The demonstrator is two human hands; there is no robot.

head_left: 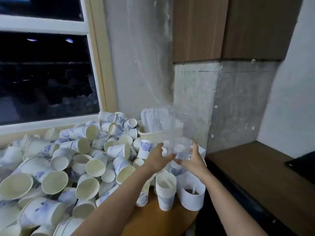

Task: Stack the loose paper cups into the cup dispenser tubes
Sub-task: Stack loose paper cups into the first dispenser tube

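Observation:
A big heap of loose white paper cups with blue flower prints covers the table's left side. A clear plastic dispenser tube stands upright at the back right of the heap. My left hand grips its lower left side and my right hand grips its lower right side. A short stack of nested cups stands upright just below my hands. Beside it stands a white tube with its top open.
More clear tubes and a white tray lean against the grey wall behind. A dark wooden counter runs along the right with a black object on it. A window is on the left. Bare round table edge lies near me.

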